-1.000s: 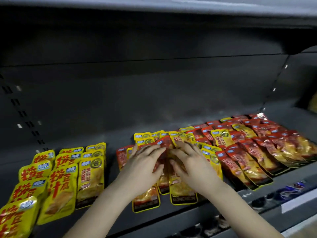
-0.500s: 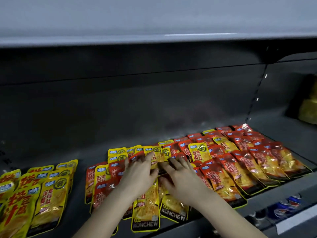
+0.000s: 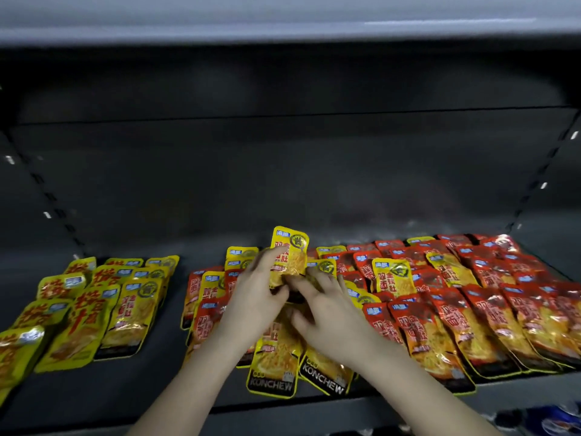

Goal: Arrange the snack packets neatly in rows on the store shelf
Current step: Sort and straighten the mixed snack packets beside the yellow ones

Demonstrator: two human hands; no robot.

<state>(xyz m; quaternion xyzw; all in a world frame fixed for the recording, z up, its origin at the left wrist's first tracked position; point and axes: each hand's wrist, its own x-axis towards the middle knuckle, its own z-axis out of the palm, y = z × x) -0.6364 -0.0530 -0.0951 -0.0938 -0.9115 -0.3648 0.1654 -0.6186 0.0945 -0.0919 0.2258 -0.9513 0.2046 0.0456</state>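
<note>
One shiny yellow plastic snack packet (image 3: 289, 259) stands up, a bit crumpled, pinched in the left hand (image 3: 254, 297). Under both hands lie two flat yellow packets (image 3: 273, 369) that say KONCHEW. Right of the right hand (image 3: 330, 313), many shiny red packets (image 3: 503, 313) lie in overlapping rows. Far left of the left hand, a bunch of yellow packets (image 3: 94, 309) lies on the dark grey metal shelf (image 3: 157, 391).

Dark shelf (image 3: 176, 385) bears yellow packets (image 3: 103, 313) and red packets (image 3: 490, 313).
</note>
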